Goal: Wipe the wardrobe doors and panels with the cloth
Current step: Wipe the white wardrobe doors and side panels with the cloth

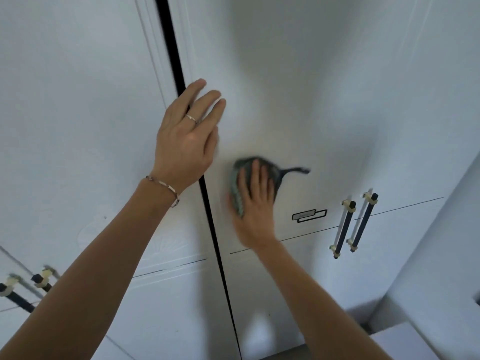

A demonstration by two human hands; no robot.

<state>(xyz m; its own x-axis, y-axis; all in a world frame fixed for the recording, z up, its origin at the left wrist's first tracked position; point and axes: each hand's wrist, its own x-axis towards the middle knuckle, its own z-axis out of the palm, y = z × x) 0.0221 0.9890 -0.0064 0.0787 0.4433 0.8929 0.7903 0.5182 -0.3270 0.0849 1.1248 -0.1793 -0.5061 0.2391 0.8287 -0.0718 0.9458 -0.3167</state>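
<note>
Far left, low down, I see two dark handles (15, 289) w/ pale ends on a white door (78, 100). That door has a fan shape pressed into it. Next comes my left hand (188, 136), up high, fingers straight & spread, flat by the black gap (207, 198) btwn the doors. It holds nothing. There's a ring on one finger & a thin bracelet (163, 187) on the wrist. I can't tell if the fingertips touch the door or just hover; they're blurry.

Right of the gap is my right hand (253, 209), fingers straight, pressing the dark cloth (249, 175) flat on the white wardrobe panel (311, 87). A bit of cloth sticks out to the right. Just right of the hand is a small label (309, 215). Further right, two long dark handles (354, 224) sit side by side.
</note>
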